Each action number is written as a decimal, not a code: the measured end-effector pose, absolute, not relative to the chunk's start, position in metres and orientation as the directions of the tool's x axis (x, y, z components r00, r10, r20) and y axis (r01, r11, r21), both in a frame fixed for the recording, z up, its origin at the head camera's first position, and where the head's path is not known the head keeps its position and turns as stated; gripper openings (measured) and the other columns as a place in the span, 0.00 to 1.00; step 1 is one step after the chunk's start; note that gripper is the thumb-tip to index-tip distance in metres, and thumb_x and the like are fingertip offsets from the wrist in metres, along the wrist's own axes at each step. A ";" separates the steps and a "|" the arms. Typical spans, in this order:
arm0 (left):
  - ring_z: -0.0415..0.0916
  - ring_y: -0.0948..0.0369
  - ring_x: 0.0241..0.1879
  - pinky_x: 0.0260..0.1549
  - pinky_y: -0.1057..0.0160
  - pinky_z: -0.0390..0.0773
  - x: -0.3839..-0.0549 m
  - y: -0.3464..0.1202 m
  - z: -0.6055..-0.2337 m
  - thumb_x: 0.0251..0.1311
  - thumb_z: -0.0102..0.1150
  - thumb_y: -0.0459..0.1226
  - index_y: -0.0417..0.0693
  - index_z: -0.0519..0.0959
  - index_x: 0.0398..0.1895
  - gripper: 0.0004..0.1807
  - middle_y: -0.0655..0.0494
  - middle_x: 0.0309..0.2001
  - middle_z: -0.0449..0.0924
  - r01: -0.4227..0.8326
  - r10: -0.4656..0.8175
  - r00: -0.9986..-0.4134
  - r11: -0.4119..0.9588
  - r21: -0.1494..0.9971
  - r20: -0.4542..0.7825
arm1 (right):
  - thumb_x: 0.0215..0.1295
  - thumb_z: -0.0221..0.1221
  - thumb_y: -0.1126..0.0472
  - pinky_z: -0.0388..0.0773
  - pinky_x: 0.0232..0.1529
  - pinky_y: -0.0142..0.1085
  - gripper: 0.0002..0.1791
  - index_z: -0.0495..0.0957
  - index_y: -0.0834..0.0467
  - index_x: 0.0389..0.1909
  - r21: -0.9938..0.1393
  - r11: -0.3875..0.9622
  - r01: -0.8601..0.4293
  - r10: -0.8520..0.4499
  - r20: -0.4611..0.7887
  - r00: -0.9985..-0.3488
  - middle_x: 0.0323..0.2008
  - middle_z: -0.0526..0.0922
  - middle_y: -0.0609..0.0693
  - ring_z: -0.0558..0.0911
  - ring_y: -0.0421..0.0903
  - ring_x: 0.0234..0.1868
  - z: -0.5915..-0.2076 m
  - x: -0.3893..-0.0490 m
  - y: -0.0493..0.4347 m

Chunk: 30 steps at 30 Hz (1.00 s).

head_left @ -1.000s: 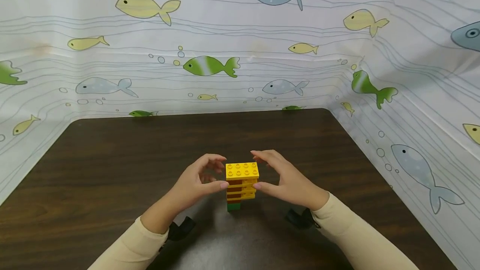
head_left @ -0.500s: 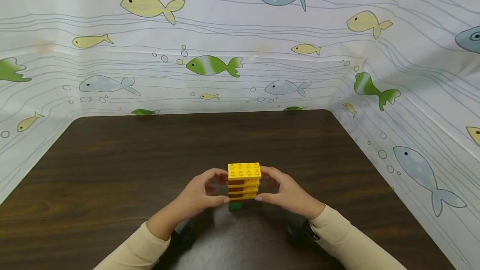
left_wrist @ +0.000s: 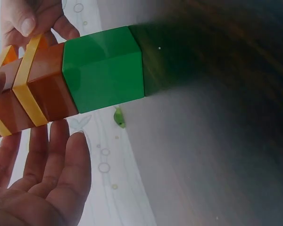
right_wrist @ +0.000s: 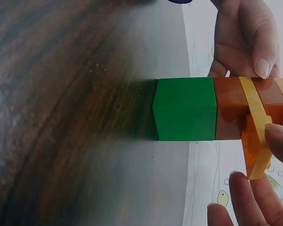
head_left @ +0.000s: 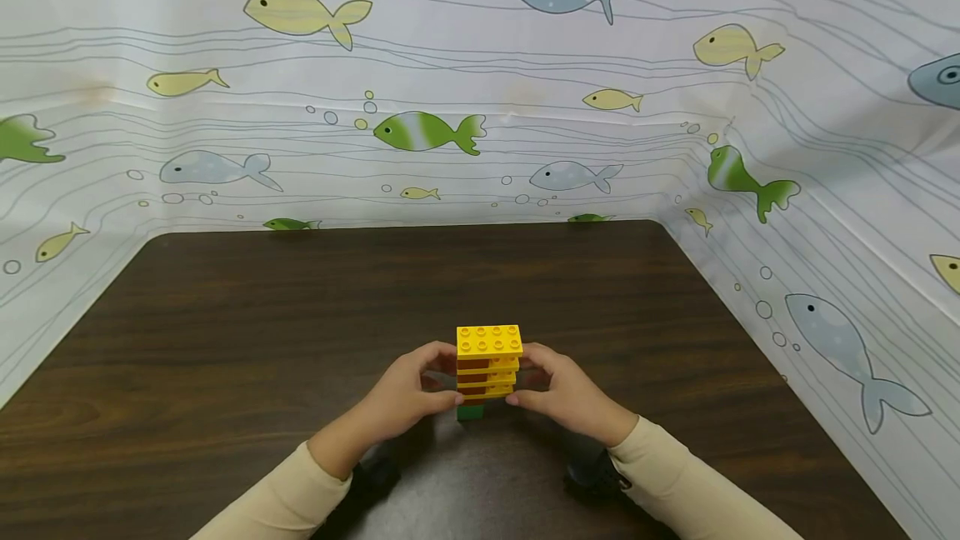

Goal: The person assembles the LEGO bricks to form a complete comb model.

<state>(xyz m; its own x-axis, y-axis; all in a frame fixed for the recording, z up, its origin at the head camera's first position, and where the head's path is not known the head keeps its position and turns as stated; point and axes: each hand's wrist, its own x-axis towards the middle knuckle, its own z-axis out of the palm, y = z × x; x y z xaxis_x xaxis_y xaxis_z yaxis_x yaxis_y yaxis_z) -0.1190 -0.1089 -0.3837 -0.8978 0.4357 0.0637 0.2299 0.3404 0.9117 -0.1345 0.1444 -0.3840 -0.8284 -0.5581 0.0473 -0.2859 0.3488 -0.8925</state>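
A tower of toy building blocks [head_left: 489,342] stands upright on the table. It has a green block [left_wrist: 104,70] at its foot, with brown blocks [right_wrist: 228,108] and thin yellow plates [right_wrist: 257,127] alternating above. In the head view the plates stick out to the right of the brown blocks, and the top one shows its studs. My left hand [head_left: 408,388] holds the tower's left side, thumb in front and fingers behind. On the right side, my right hand [head_left: 566,394] holds the projecting plates between thumb and fingers. The fingers behind the tower are partly hidden in the head view.
The dark wood-grain table [head_left: 300,298] spreads around the tower. A white curtain printed with fish [head_left: 450,65] borders it at the back and sides. Black wrist devices [head_left: 592,473] sit under the cream sleeves [head_left: 675,473].
Both hands have come down from beside the tower's top to its lower layers and closed in on its sides. The tower stays standing in place; the head view shifted slightly.
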 end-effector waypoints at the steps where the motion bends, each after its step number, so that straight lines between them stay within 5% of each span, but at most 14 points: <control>1: 0.74 0.52 0.49 0.47 0.56 0.76 -0.119 -0.109 -0.383 0.58 0.65 0.36 0.40 0.73 0.55 0.22 0.51 0.47 0.78 0.235 0.439 -0.896 0.339 0.911 0.068 | 0.61 0.65 0.64 0.77 0.53 0.44 0.30 0.68 0.62 0.64 -0.891 0.351 -0.287 -0.556 0.048 -0.830 0.57 0.74 0.58 0.76 0.57 0.57 -0.384 -0.134 0.144; 30: 0.75 0.51 0.49 0.44 0.54 0.78 -0.137 -0.111 -0.380 0.58 0.65 0.35 0.38 0.72 0.55 0.23 0.47 0.49 0.77 0.152 0.347 -0.937 0.323 0.934 0.033 | 0.62 0.63 0.65 0.78 0.50 0.40 0.29 0.68 0.63 0.64 -0.874 0.360 -0.325 -0.512 0.106 -0.852 0.50 0.79 0.57 0.79 0.53 0.51 -0.378 -0.152 0.134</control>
<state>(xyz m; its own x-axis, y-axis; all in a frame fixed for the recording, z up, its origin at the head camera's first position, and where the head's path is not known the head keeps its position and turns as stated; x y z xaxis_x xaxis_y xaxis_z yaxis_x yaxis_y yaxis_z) -0.1369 -0.1108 -0.3795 -0.9373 0.3469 0.0328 0.1524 0.3233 0.9340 -0.1523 0.1339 -0.3778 -0.8522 -0.5124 0.1060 -0.3253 0.3602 -0.8743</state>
